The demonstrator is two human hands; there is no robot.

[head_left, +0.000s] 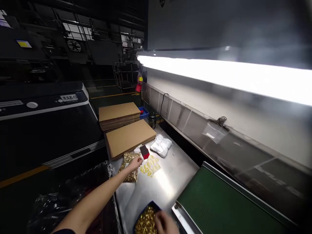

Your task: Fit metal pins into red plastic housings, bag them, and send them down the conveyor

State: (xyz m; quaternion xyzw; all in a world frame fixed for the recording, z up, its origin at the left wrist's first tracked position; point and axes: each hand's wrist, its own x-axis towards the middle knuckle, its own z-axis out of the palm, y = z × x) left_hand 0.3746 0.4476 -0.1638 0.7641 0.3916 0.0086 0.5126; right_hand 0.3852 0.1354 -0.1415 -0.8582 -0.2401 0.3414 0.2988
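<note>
My left hand [135, 163] reaches out over the metal table, its fingers pinched together. Whatever may be between the fingertips is too small to make out. Under that hand lies a clear bag of small gold-coloured parts [131, 176]. Just right of the fingertips is a sheet of yellow stickers [150, 165], with a black and red box-like object [144, 151] behind it. At the bottom, my right hand [167, 223] is beside the rim of a dark blue tray [153, 204] that holds loose gold-coloured parts [147, 221]. Motion blurs its fingers, and the frame cuts it off.
Flat cardboard stacks [131, 136] stand at the table's far end, near a white plastic bag [161, 145] and a dark jar [152, 120]. A green conveyor belt [226, 201] runs along the right. A bin lined with clear plastic [73, 191] is at the left.
</note>
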